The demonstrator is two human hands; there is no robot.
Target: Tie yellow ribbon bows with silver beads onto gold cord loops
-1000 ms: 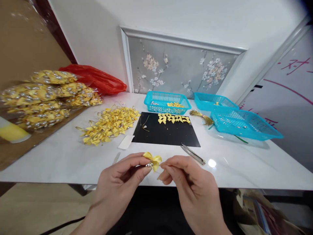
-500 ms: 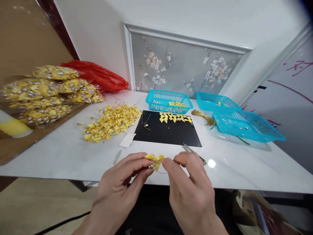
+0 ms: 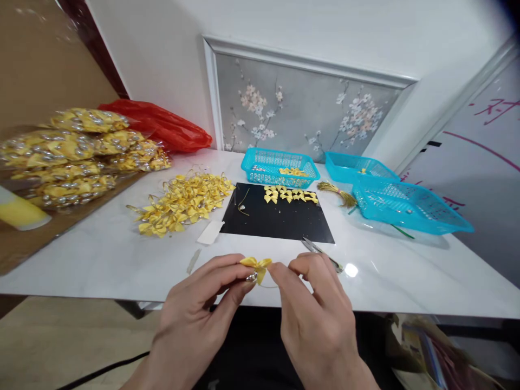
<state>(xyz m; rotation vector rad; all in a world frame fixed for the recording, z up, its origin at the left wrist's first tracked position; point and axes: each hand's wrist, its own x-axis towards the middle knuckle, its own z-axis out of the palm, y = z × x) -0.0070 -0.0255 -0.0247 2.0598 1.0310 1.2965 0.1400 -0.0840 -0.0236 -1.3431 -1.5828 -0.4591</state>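
Between thumb and fingers, my left hand (image 3: 203, 303) pinches a yellow ribbon bow (image 3: 261, 269) with a small silvery bell or bead (image 3: 252, 277) under its loops. My right hand (image 3: 319, 306) is closed at the bow's right side, its fingertips on a thin cord (image 3: 268, 286) that curves out below the bow. The cord's far end is hidden in the fingers. Scissors (image 3: 320, 254) lie just behind my right hand. Beyond both hands is a black mat (image 3: 280, 222) with rows of yellow bows (image 3: 290, 195) and one loose gold cord (image 3: 240, 208) with a silvery bead.
A heap of yellow bows (image 3: 182, 206) lies left of the mat, near a white paper piece (image 3: 210, 232). Bagged bows (image 3: 60, 149) and a red bag (image 3: 162, 127) are far left. Blue baskets (image 3: 280, 157) stand at the back and right (image 3: 422, 216), beside a gold cord bundle (image 3: 337, 192).
Both hands keep their hold on the bow and cord with hardly any movement. The whole view has shifted very slightly.
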